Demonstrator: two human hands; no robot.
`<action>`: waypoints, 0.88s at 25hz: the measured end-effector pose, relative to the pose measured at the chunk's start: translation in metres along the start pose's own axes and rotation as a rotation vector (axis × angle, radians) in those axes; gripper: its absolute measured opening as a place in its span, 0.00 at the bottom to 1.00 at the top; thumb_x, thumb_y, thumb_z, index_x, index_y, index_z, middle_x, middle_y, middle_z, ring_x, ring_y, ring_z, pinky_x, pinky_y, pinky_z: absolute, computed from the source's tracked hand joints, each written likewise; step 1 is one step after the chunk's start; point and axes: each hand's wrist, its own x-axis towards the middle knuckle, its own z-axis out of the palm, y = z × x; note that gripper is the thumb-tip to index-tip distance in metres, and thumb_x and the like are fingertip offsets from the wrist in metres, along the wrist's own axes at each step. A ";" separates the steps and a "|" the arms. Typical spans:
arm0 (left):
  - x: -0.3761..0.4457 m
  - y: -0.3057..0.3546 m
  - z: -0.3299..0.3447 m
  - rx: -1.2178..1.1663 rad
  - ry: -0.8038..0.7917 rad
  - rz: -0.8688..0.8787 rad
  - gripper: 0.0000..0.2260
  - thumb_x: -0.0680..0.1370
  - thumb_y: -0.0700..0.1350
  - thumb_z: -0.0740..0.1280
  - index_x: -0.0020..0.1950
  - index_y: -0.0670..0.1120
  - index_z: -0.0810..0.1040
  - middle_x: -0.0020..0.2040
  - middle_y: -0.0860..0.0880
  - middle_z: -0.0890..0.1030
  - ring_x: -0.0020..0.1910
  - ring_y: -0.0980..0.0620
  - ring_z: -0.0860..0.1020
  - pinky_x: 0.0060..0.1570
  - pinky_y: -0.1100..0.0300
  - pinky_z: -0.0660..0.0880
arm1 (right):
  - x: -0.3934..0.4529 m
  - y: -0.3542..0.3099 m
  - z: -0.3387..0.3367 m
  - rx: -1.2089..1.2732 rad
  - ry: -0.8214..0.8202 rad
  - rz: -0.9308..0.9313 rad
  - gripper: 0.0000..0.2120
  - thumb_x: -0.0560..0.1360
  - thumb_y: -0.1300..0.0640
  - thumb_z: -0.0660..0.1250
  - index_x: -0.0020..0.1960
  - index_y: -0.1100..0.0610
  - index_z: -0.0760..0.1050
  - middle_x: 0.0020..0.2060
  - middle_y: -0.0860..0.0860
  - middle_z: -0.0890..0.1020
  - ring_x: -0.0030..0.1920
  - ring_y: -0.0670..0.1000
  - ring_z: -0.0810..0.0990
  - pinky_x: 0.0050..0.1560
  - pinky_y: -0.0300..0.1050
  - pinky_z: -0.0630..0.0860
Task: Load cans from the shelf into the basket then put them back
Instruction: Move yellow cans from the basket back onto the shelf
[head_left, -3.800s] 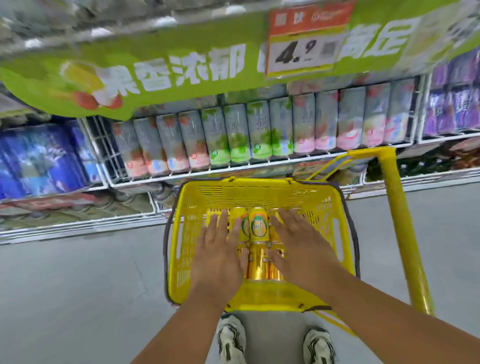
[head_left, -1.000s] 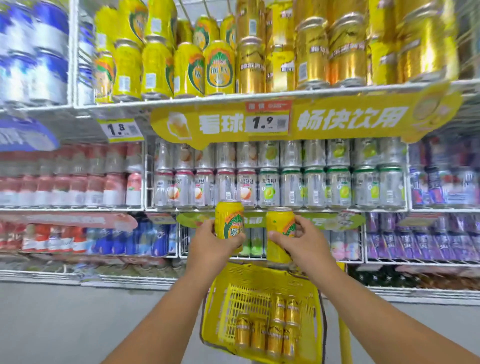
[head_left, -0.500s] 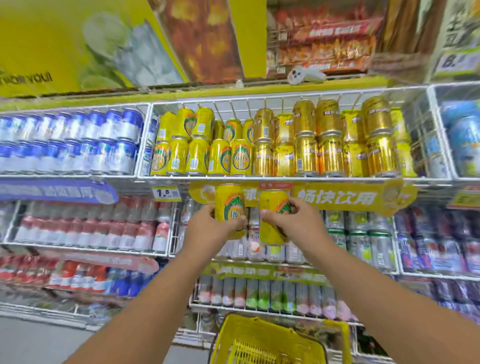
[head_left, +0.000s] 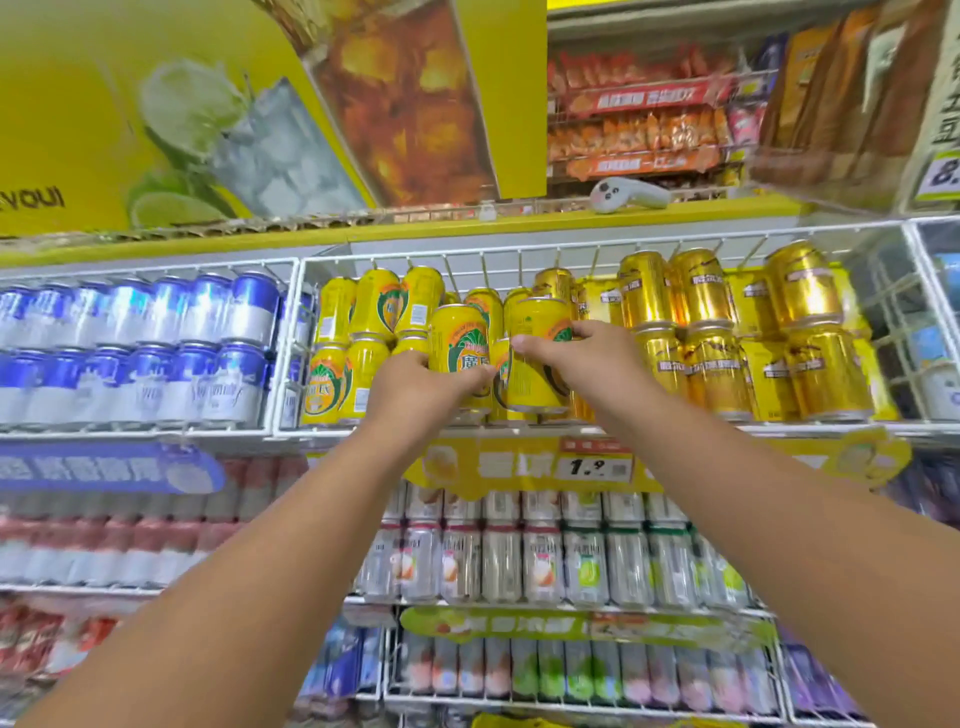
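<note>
Cans (head_left: 459, 340) upright, tops up, gripped by both hands (head_left: 415, 387).

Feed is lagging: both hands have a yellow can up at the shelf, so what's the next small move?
Probably ease both forward and set them down. The left hand and right hand each grip a yellow can upright before the yellow cans' wire shelf bay.

White wire shelving (head_left: 291, 364) fills the view, a yellow drinks poster (head_left: 208, 104) above (limes, iced glass); snack packets (head_left: 639, 124) far right, brightly lit.
</note>
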 end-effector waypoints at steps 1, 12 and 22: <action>0.015 0.004 -0.002 -0.010 -0.004 0.010 0.21 0.65 0.64 0.78 0.48 0.50 0.80 0.48 0.52 0.83 0.44 0.52 0.81 0.39 0.57 0.77 | 0.012 -0.006 0.005 0.009 0.013 0.007 0.18 0.65 0.44 0.81 0.45 0.55 0.84 0.41 0.47 0.87 0.44 0.49 0.86 0.51 0.51 0.82; 0.114 0.033 0.007 0.025 0.030 0.043 0.23 0.61 0.66 0.78 0.40 0.48 0.80 0.39 0.51 0.81 0.42 0.49 0.82 0.40 0.53 0.78 | 0.108 -0.039 0.033 -0.110 0.165 0.086 0.37 0.54 0.33 0.80 0.55 0.56 0.81 0.49 0.52 0.85 0.47 0.53 0.83 0.40 0.44 0.76; 0.138 0.032 0.025 0.163 0.100 0.045 0.28 0.64 0.71 0.73 0.43 0.46 0.80 0.37 0.49 0.81 0.39 0.46 0.81 0.35 0.56 0.74 | 0.142 -0.034 0.050 -0.197 0.216 0.108 0.42 0.59 0.37 0.81 0.63 0.61 0.76 0.56 0.54 0.82 0.54 0.57 0.82 0.43 0.47 0.74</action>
